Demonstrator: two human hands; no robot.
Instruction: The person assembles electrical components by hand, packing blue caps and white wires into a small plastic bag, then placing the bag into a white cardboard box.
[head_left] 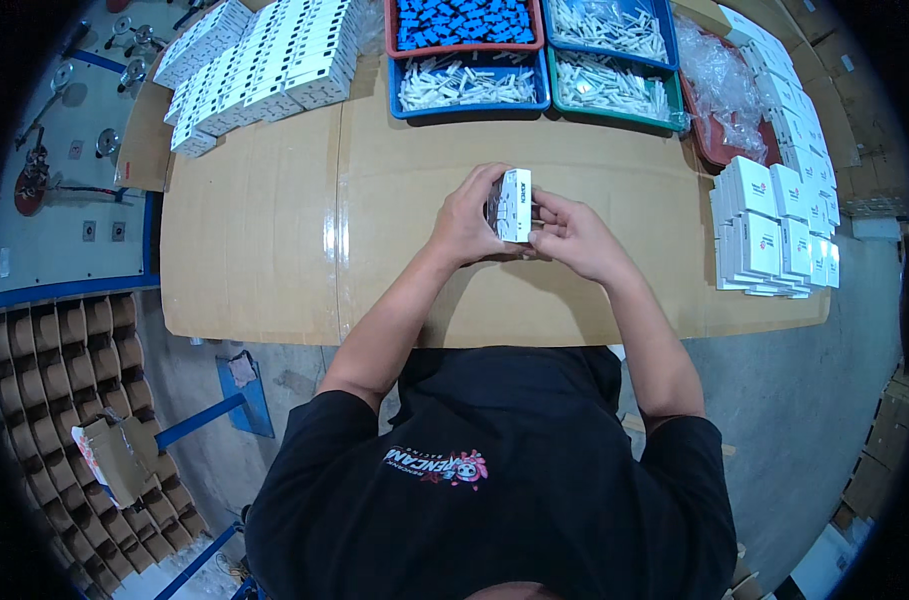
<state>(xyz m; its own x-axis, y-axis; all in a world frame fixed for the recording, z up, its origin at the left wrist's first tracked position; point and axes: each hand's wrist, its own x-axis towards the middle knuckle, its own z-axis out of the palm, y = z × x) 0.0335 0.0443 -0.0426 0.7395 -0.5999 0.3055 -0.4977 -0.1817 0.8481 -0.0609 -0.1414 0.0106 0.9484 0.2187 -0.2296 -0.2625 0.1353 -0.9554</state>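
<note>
The left hand point(464, 217) and right hand point(578, 238) are curled closely around a small white rectangular carton with dark printing point(517, 205), held above the middle of the tan cardboard-covered tabletop point(254, 235). It looks light, made of stiff, smooth card, perhaps a little slippery, with corners likely to crush; opposite side walls seem the best hold, with gentle pressure. At the tabletop's far edge sits a blue plastic tray of slim white pieces point(469, 114). White box rows point(264, 75) fill the tabletop's far left corner; flat white box stacks point(759, 245) line its right end.
</note>
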